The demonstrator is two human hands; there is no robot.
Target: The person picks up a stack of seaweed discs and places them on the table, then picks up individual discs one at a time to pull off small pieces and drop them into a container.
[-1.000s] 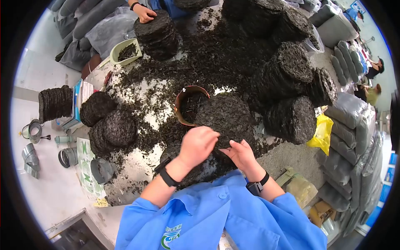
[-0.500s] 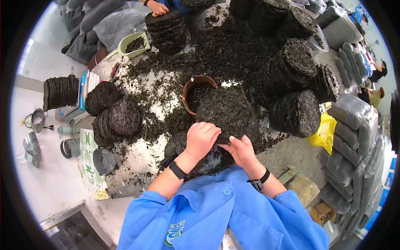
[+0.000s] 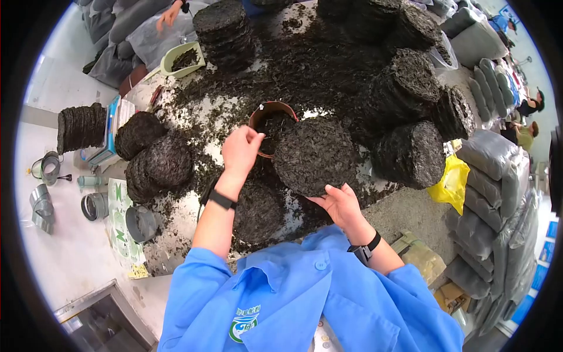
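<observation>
A round, flat cake of dark dried seaweed-like shreds (image 3: 314, 154) lies in front of me, overlapping the right side of a brown ring mould (image 3: 285, 107). My right hand (image 3: 340, 206) grips its near edge, thumb on top and the other fingers partly hidden. My left hand (image 3: 239, 154) is at the ring mould's left rim, its fingertips pressed together; whether they pinch anything is too small to tell. Loose dark shreds lie inside the ring. Another round dark cake (image 3: 257, 211) lies below my left wrist.
Tall stacks of dark cakes (image 3: 410, 155) line the right side, beside a yellow bag (image 3: 450, 185). A scoop (image 3: 183, 60) stands at the back left near another stack (image 3: 224, 35) and a co-worker's hand (image 3: 170, 14). Grey rings (image 3: 142, 224) lie at left; loose shreds cover the table.
My left hand has left the cake's near edge and moved up and left to the ring mould. My right hand stays on the cake. The co-worker's hand has moved left off the back stack.
</observation>
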